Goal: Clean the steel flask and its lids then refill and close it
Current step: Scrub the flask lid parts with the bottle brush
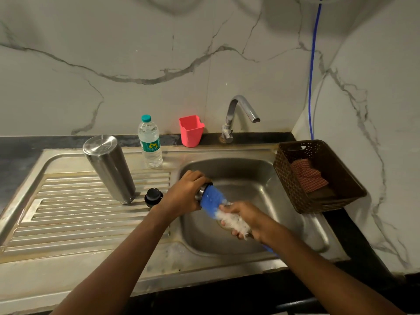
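Small steel lid (202, 191) gripped in curled L hand (184, 192) fingers, bottle brush (212, 199) pushed inside, its white bristles clenched by R hand (247, 218) fingers, flask (109, 169) & black cap (153, 196) left of L fingers.

The head view looks steeply down, close, onto the sink (227, 164).

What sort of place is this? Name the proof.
Probably a home kitchen: steel sink with ribbed drainboard, tap behind it, bottle brush inside a steel lid.
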